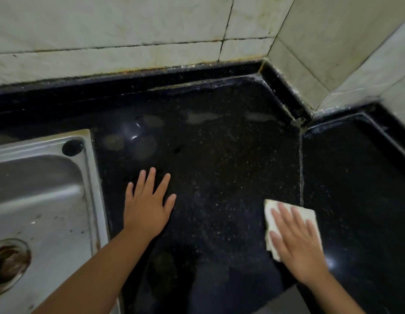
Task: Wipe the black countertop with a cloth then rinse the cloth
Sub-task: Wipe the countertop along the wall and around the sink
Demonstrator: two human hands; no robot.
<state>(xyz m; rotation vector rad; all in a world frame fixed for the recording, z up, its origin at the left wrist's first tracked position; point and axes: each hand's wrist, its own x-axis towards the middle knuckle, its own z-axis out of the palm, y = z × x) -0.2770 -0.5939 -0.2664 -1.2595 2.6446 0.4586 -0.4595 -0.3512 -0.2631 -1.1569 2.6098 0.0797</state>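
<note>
The right hand [298, 241] presses a white cloth [274, 225] flat on the black desk [219, 159], fingers straight, beside a pale seam [301, 168]. The left hand [147, 205] rests flat, fingers spread, near the steel sink [38, 189]; tiled walls [129, 30] border the corner.

One cloth [290, 225] lies on the counter [219, 168], a single pale folded piece. Two hands are in view: one left hand [147, 207] and one right hand [299, 243], each with a bare forearm behind it. There is one steel sink [38, 189] with one drain [9, 264] and one dark round hole [72, 147] in its rim. The black counter shows two slabs, met at one pale seam [301, 168]. Two tiled walls [129, 30] meet in one corner behind.
</note>
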